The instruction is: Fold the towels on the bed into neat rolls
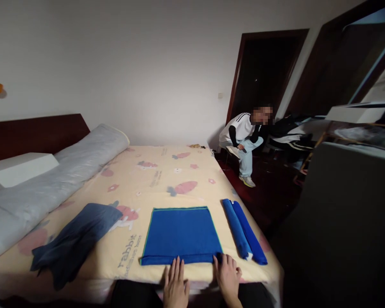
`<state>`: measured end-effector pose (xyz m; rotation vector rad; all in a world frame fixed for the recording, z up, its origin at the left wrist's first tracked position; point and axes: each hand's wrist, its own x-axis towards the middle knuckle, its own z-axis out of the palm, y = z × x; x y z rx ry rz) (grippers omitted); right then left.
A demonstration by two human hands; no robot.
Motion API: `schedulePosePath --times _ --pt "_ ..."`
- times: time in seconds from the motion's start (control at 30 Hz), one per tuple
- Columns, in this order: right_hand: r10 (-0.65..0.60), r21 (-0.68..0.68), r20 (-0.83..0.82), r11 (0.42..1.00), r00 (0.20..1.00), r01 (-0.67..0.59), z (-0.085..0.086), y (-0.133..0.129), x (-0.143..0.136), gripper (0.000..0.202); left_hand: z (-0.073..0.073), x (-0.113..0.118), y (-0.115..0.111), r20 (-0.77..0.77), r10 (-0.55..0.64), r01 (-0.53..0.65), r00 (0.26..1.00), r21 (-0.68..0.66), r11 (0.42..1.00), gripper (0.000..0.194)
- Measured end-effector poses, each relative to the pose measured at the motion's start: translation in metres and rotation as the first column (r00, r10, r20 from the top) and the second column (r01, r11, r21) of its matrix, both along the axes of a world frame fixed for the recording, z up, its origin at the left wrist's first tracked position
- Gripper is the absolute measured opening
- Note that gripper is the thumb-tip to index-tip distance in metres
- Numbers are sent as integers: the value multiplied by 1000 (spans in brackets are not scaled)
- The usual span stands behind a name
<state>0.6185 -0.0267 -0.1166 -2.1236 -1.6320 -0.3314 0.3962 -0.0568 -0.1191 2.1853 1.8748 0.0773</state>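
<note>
A blue cloth [182, 231] with green edging lies flat on the patterned bed, its near edge folded or rolled into a narrow strip. My left hand [176, 284] rests its outstretched fingertips on the middle of that strip. At the strip's right end, my right hand [227, 276] touches the cloth with bent fingers; what its thumb side holds, if anything, is too small to tell. Two rolled blue cloths [237, 231] lie side by side to the right. A crumpled dark blue-grey cloth [78, 241] lies on the left.
A long grey bolster [70, 171] and a white box [25, 169] lie along the headboard side. Beyond the bed's right edge, a person [244, 137] sits by the doorway. A dark grey panel [346, 222] stands at the right.
</note>
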Motion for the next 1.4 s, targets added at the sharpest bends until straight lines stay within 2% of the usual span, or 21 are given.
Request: schedulePosePath --times 0.1,0.17,0.2,0.27,0.33,0.43,0.53,0.63,0.7,0.77,0.93,1.0,1.1,1.17,1.27,1.33,1.4 --pt "40 17 -80 999 996 -39 0 -6 -7 50 -8 -4 1 -17 13 -13 1000 -41 999 67" --pt "203 53 -146 979 968 -197 0 -14 -20 47 -10 -1 1 -20 41 -41 999 -28 999 66" --pt "330 63 -176 944 928 -323 1 -18 -28 47 -10 1 0 -21 49 -49 999 -15 999 65" --pt "575 48 -227 813 786 -581 3 -24 -47 50 -9 5 -2 -34 60 -60 998 3 998 63" --pt "702 -2 -272 683 658 -730 7 -25 -66 52 -9 5 -2 -56 58 -58 997 -5 998 62" --pt "738 -82 -313 606 598 -791 12 -21 -79 51 -6 -2 -1 -53 21 -23 998 -34 999 62" --pt "759 -117 -313 565 570 -817 15 -16 -66 51 2 -17 1 -20 8 -8 1000 -17 1000 61" --pt "739 -144 -317 582 594 -801 15 -14 -32 50 16 -41 0 -65 148 -147 987 23 989 57" --pt "680 -167 -341 636 649 -753 15 -14 -8 48 25 -58 -1 -130 263 -261 956 34 965 56" --pt "605 -193 -380 688 699 -700 14 -14 11 47 32 -72 -2 -182 326 -327 928 25 945 56" --pt "518 -181 -447 746 729 -641 8 -12 24 47 38 -82 3 -205 391 -404 897 -24 914 55" --pt "527 -164 -449 746 722 -646 4 -10 24 45 36 -81 5 -206 402 -411 892 2 912 55" --pt "533 -169 -430 745 729 -645 0 -3 23 46 27 -89 6 -175 393 -374 903 132 918 54" --pt "511 -192 -393 768 765 -611 -1 3 22 52 18 -98 7 -127 377 -342 918 235 910 57" --pt "500 -209 -281 801 819 -561 0 13 17 60 6 -112 10 -51 340 -297 939 378 877 50" --pt "515 -201 -222 806 828 -556 2 17 14 55 4 -116 14 -22 323 -279 946 453 847 46" --pt "521 -192 -201 810 830 -555 4 19 13 49 9 -118 18 -1 323 -281 947 487 827 45"
